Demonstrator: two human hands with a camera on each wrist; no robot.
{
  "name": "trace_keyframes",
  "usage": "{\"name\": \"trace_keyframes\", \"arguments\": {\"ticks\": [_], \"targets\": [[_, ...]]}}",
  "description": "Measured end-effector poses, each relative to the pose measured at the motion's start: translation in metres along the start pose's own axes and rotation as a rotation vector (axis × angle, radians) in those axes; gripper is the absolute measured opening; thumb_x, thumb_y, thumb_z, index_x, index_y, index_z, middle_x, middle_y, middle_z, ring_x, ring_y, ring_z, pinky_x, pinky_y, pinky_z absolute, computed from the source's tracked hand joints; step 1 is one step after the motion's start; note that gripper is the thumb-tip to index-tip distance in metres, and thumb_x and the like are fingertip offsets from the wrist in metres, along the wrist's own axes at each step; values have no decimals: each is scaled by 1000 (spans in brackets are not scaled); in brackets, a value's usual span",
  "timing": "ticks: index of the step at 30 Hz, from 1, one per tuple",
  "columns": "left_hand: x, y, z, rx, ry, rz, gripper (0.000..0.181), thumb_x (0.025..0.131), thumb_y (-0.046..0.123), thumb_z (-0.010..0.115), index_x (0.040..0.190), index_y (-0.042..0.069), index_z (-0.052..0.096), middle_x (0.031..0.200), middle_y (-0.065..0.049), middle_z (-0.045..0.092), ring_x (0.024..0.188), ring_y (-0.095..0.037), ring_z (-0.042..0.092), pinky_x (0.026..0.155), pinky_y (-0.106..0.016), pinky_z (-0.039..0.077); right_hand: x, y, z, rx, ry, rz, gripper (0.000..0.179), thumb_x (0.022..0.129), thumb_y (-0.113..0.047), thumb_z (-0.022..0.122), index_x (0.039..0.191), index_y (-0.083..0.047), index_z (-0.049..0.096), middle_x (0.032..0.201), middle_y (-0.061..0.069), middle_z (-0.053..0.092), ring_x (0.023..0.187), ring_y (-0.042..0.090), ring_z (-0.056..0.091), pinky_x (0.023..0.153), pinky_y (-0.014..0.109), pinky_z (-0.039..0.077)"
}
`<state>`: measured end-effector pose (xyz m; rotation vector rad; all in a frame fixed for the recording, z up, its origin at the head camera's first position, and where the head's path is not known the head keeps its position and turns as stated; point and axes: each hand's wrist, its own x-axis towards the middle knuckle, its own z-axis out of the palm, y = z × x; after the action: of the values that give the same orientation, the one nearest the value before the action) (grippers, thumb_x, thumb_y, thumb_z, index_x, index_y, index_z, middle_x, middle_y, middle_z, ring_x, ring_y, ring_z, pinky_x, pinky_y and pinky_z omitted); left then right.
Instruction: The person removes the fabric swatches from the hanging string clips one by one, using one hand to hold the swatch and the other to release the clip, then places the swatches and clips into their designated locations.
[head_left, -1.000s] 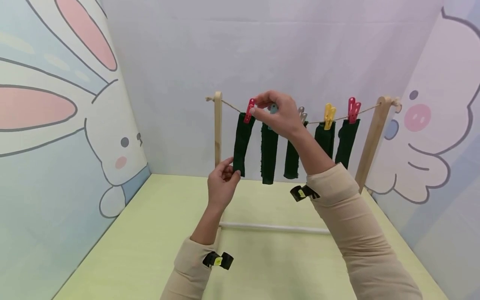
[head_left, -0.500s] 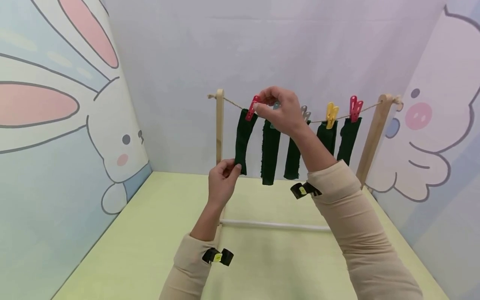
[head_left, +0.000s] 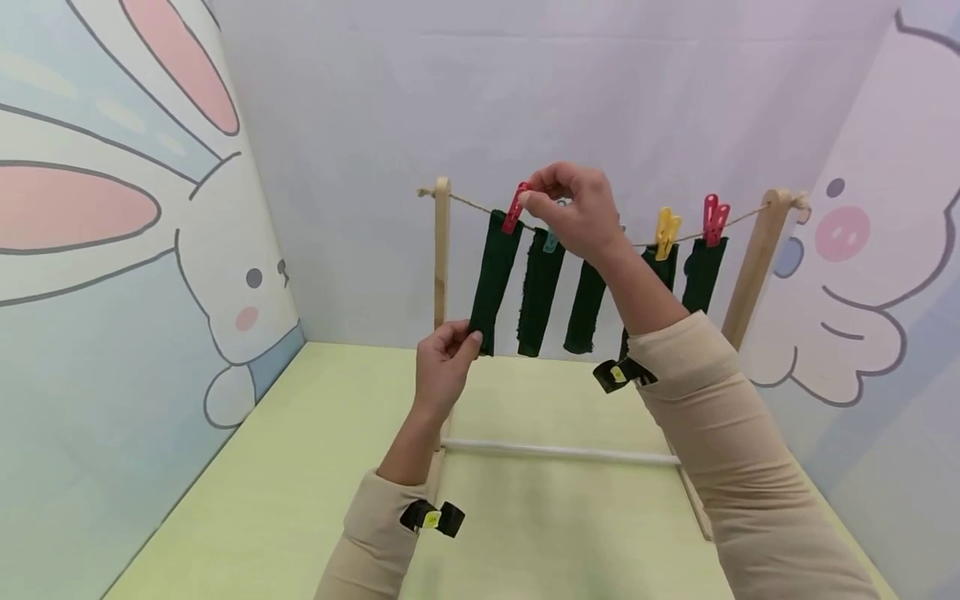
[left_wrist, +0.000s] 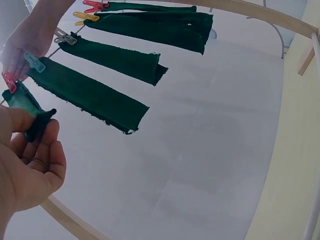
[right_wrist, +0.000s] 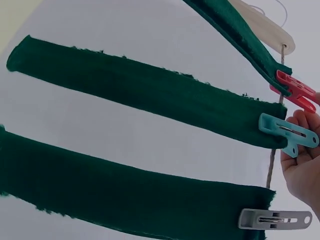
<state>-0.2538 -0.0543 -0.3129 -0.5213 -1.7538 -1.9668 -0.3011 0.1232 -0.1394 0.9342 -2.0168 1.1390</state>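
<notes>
A dark green cloth strip [head_left: 496, 279] hangs leftmost on the twine line, slanting down to the left. My left hand [head_left: 441, 367] pinches its lower end between thumb and fingers; the left wrist view shows the cloth folded in that grip. At the strip's top, my right hand [head_left: 577, 208] holds the upper end of a red clothespin [head_left: 514, 208], whose jaws sit over cloth and line. In the right wrist view, a blue clothespin [right_wrist: 290, 133] on the neighbouring strip [right_wrist: 150, 92] overlaps the right hand's fingers.
Several more green strips hang along the line, with grey [right_wrist: 275, 219], yellow [head_left: 666, 233] and red clothespins [head_left: 716, 220]. Wooden posts [head_left: 441, 250] hold the twine at both sides. A white rod [head_left: 555, 452] crosses low over the pale yellow table [head_left: 300, 500]. Cartoon-printed walls stand around.
My right hand has moved slightly up and right with the red clothespin. The leftmost strip has straightened and leans more, and nearby strips tilt too. My left hand has kept its pinch.
</notes>
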Motion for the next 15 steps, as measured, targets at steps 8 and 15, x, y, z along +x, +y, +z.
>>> {"name": "trace_keyframes", "arguments": {"ticks": [8,15], "targets": [[-1,-1,-1,-105,-26,-34,17,90,1,59,101,-11,62,84,-10,61,69,-17,57,69,-31,52,2,2,0,13,57,-32,14,88,-6,60,89,7,65,86,13,64,79,14,54,75,26,42],[-5,2,-1,-205,-36,-35,15,88,-2,59,99,-13,60,82,-8,62,69,-15,59,68,-27,52,4,-1,-7,90,147,137,18,88,-12,63,88,6,67,78,5,63,70,18,53,64,26,41]]}}
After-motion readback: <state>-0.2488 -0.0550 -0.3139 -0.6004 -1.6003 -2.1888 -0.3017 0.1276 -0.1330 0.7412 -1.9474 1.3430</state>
